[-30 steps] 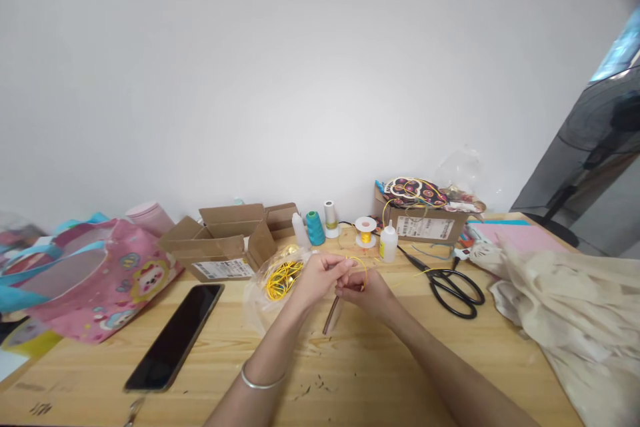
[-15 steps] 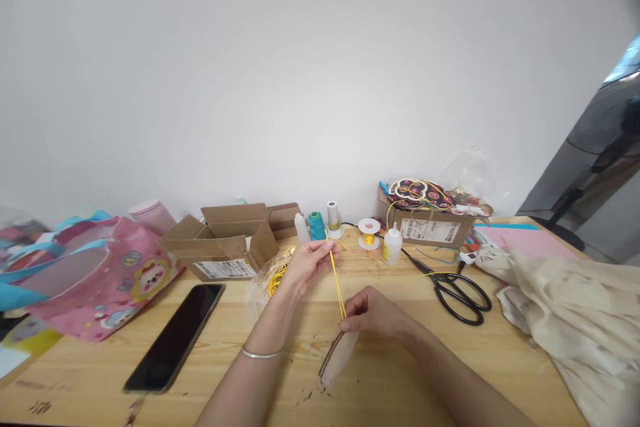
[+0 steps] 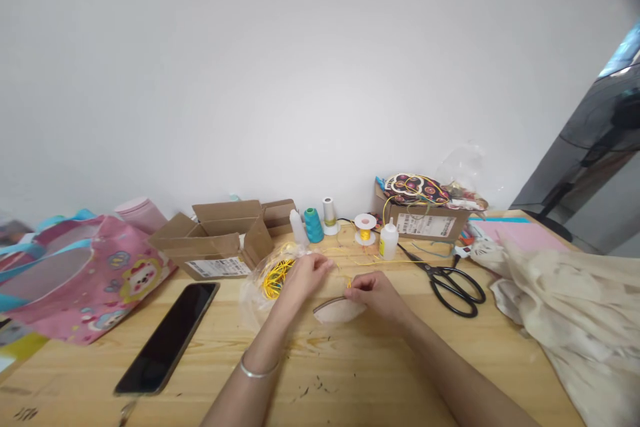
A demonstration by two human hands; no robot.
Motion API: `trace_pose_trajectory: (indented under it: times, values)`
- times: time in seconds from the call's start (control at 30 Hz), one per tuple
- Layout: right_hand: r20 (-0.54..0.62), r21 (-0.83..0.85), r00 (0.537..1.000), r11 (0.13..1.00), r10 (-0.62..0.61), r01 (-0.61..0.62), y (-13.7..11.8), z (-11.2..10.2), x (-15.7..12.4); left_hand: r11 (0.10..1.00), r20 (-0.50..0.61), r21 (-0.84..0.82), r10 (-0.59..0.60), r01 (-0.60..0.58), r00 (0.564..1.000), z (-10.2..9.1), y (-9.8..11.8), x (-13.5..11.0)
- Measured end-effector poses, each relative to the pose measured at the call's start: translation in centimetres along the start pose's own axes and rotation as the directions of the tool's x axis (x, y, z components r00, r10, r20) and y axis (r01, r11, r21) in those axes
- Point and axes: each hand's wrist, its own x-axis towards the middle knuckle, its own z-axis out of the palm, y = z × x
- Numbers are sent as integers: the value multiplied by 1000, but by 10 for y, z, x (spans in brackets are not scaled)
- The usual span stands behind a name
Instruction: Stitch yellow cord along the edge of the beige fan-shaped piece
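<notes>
L hand (image 3: 303, 278), just R of the yellow cord bundle (image 3: 277, 278) in its clear bag, has fingers curled in; can't tell if they pinch anything. Btwn the hands, low over mid-surface (contact unclear), is the brown-edged sheer piece (image 3: 340, 311), prob. v. light, soft & easy to crease, edge maybe stiffer, so best held by that edge at its R end, where R hand (image 3: 376, 295) pinches it near a yellow cord end (image 3: 349, 282). Open room is the bare near surface (image 3: 395, 373), w/ black-handled scissors (image 3: 455, 291) limiting moves R.
</notes>
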Motion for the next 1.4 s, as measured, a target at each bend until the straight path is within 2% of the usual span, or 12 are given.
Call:
trace_pose_trajectory:
  times: [0.03, 0.1, 0.2, 0.37, 0.47, 0.6, 0.8, 0.9, 1.0, 1.13, 1.23, 1.4]
  values:
    - [-24, -16, 1000, 1000, -10, 10, 0, 0, 1, 998, -30, 61, 10, -8, 999, 1, -4, -5]
    - [-53, -48, 998, 998, -36, 34, -1, 0, 1, 998, 39, 67, 3, -6, 999, 5, -7, -15]
    - [-89, -98, 992, 992, -89, 80, 0, 4, 2, 994, 243, -93, -34, 58, 969, 12, -5, -28]
    - [-171, -8, 984, 999, -39, 39, 1, 9, 3, 934, 365, -331, -5, 135, 931, 20, -4, -33]
    - [-225, -5, 974, 999, -43, 43, 1, 10, 3, 911, 312, -374, -55, 176, 948, 22, -6, -31]
    - [-258, -94, 958, 991, -121, 100, 0, 10, 3, 870, 204, -453, -110, 193, 973, 26, -6, -31]
    - [-369, -194, 902, 968, -224, 160, 0, 8, 3, 683, 169, -686, -186, 251, 968, 32, -9, -32]
    - [-370, -242, 874, 941, -316, 238, -3, 6, 3, 656, 144, -713, -211, 249, 967, 32, -9, -29]
    - [-335, -276, 863, 915, -377, 293, -8, 6, 4, 635, 140, -740, -179, 223, 974, 28, -2, -25]
    - [-317, -242, 876, 924, -364, 297, -12, 6, 6, 637, 185, -736, -133, 226, 974, 25, 9, -21]
    - [-306, -238, 875, 920, -375, 311, -13, 4, 6, 689, 212, -692, -96, 218, 973, 26, 11, -20]
    - [-182, -349, 838, 831, -514, 433, -22, -7, 8, 752, 297, -629, -2, 197, 955, 25, 12, -27]
